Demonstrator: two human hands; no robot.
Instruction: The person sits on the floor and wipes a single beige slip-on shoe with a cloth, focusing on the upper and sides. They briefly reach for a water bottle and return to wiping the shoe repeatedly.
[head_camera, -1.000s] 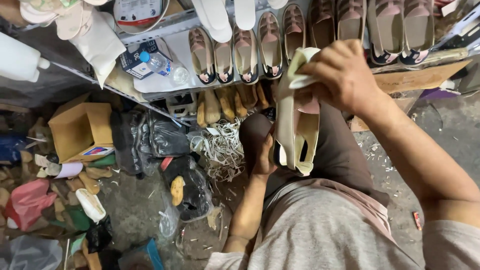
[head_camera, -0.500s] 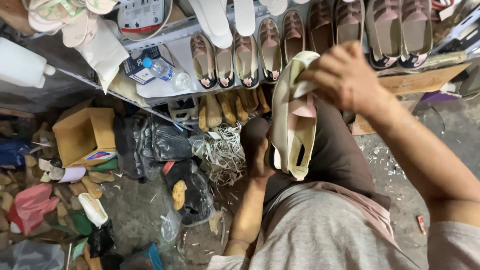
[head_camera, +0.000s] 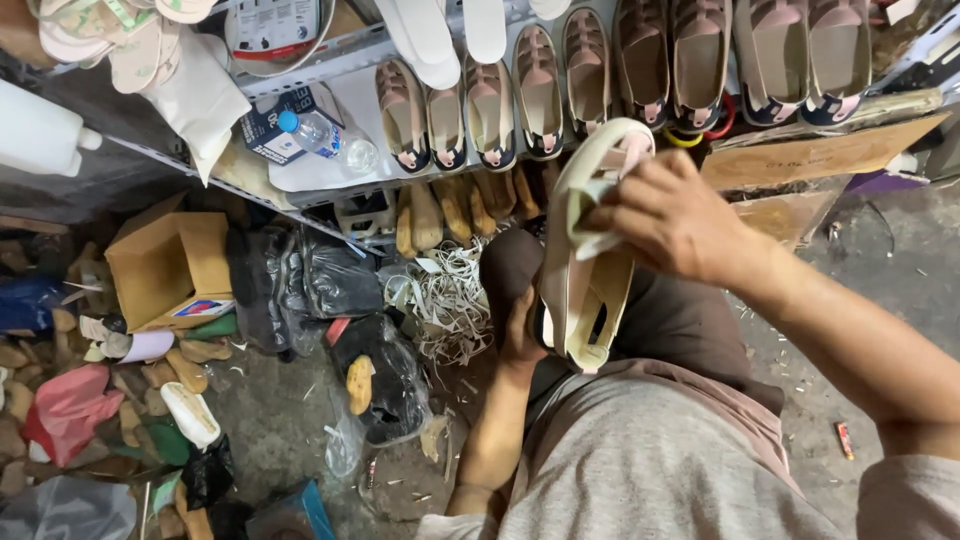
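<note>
Right hand (head_camera: 670, 215) presses a cream strip (head_camera: 590, 175) onto a beige shoe (head_camera: 585, 290), fingers closed around it, while left hand (head_camera: 520, 325) grips the shoe from below; pressing the strip down evenly likely follows.

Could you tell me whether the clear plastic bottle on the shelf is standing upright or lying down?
Lying down. The clear plastic bottle rests on its side on the metal shelf, its blue cap pointing toward the small box.

light: even, fairly bright from above, soft on the shelf (head_camera: 330, 60) | shadows: floor (head_camera: 280, 420) dimmer, dark under the shelf at left | glare: none strong | blur: right hand (head_camera: 670, 215) slightly soft | edges: wide-angle bending, corners stretched | focus: centre sharp
</note>
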